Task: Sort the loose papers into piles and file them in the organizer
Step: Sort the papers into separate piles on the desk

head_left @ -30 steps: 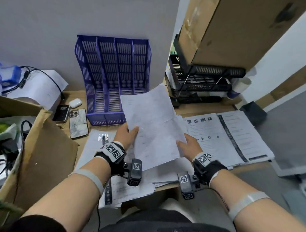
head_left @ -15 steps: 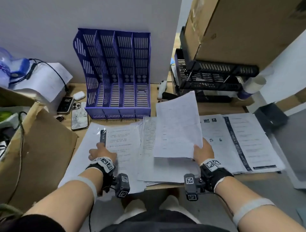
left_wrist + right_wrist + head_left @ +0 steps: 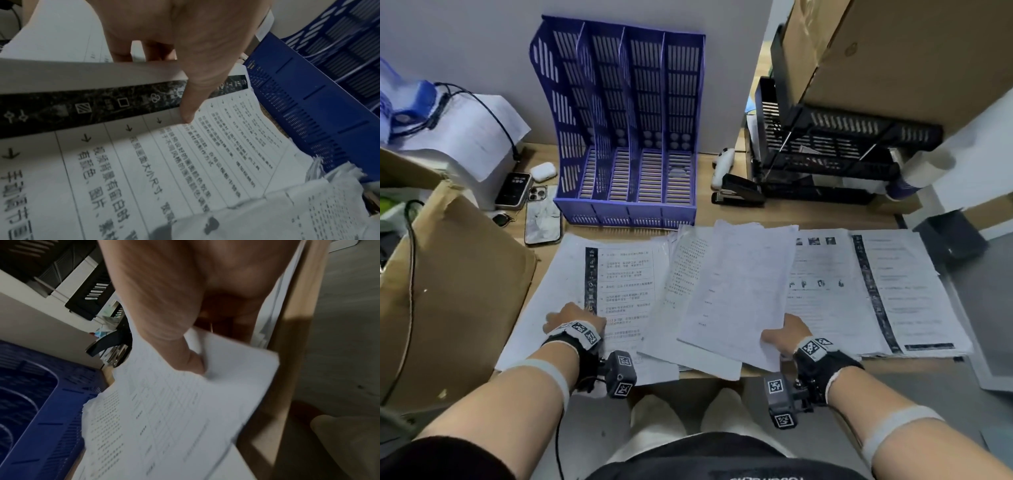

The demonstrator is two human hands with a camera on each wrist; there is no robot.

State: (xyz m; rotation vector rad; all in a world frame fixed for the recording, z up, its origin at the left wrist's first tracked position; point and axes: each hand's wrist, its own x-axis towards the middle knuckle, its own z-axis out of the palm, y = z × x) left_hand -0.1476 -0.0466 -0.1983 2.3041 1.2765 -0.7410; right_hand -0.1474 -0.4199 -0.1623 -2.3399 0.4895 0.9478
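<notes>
The blue slotted organizer [image 3: 626, 137] stands upright at the back of the desk, its compartments showing no paper. Loose papers cover the desk front. My left hand [image 3: 571, 317] pinches the near edge of a printed sheet with a black side band [image 3: 626, 284]. In the left wrist view the thumb [image 3: 187, 113] lies on top of that sheet [image 3: 144, 162], its edge curled up, with the fingers under it. My right hand [image 3: 786, 330] pinches the near right corner of a white text sheet [image 3: 739, 291], thumb [image 3: 189, 360] on top. That sheet [image 3: 174, 418] lies low over the middle pile.
A pile of printed pages [image 3: 876, 291] lies at the right. Two phones [image 3: 542, 219], an earbud case [image 3: 543, 170], a black stapler [image 3: 736, 195] and stacked black trays [image 3: 825, 144] flank the organizer. A cardboard box [image 3: 448, 291] crowds the left; another [image 3: 893, 51] sits on the trays.
Both hands held one sheet up a second ago. The left hand let go and dropped to the banded sheet at the left. The right hand lowered its sheet toward the middle pile.
</notes>
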